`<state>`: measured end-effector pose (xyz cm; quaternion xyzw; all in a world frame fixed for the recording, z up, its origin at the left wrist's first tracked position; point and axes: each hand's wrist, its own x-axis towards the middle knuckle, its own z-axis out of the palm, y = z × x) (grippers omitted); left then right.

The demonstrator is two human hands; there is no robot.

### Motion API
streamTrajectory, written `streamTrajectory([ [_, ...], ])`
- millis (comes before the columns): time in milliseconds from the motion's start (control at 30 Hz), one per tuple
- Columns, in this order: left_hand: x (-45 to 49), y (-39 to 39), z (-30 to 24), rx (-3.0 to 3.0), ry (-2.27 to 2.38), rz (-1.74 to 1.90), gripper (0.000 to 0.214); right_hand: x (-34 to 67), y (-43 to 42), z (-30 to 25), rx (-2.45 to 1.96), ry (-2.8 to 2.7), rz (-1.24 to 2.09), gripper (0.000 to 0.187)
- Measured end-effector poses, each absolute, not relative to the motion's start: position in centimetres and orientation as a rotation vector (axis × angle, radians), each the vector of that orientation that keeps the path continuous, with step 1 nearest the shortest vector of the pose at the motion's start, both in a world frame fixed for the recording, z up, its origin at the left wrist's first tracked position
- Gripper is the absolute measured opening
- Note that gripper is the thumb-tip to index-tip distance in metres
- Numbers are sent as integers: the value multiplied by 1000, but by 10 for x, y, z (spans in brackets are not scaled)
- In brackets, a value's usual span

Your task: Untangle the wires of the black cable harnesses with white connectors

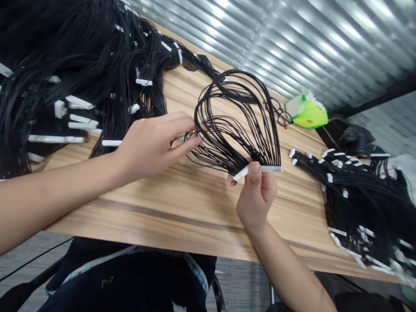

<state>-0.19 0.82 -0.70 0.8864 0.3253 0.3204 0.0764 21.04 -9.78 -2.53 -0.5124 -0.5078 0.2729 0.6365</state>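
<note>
My right hand (256, 190) pinches the two white connectors (272, 169) of a black wire harness (240, 117) above the wooden table (182, 208). The harness wires arch up in a loop between my hands. Fingers of my left hand (156, 141) are closed on the wires at the left side of that loop.
A large heap of black wire harnesses (65, 65) with white connectors covers the table's left and back. A second pile of harnesses (364, 199) lies at the right edge. A green and white packet (308, 112) and red-framed glasses (279, 113) lie at the back right.
</note>
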Motion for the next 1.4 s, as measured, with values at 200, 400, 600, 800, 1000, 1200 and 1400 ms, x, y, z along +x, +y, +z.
streamTrajectory([
  [200, 0, 3, -2, 2657, 957, 1301, 27, 209, -101, -28, -1170, -1207, 644, 42],
  [400, 5, -8, -5, 2915, 628, 1596, 21, 208, -106, -36, -1212, -1294, 682, 42],
  [600, 6, -7, -4, 2993, 485, 1368, 14, 206, -108, -40, -1279, -1334, 709, 44],
  [800, 7, -3, 1, 3065, 373, 1227, 16, 205, -108, -37, -1298, -1357, 733, 47],
  [1000, 1, 8, 7, 3180, 89, 1316, 18, 202, -108, -38, -1291, -1287, 820, 47],
  [1200, 0, 17, 11, 3256, 51, 1100, 30, 198, -110, -35, -1329, -1244, 898, 47],
  [1400, 5, 19, 8, 3248, -11, 1068, 35, 191, -109, -32, -1319, -1223, 967, 48],
])
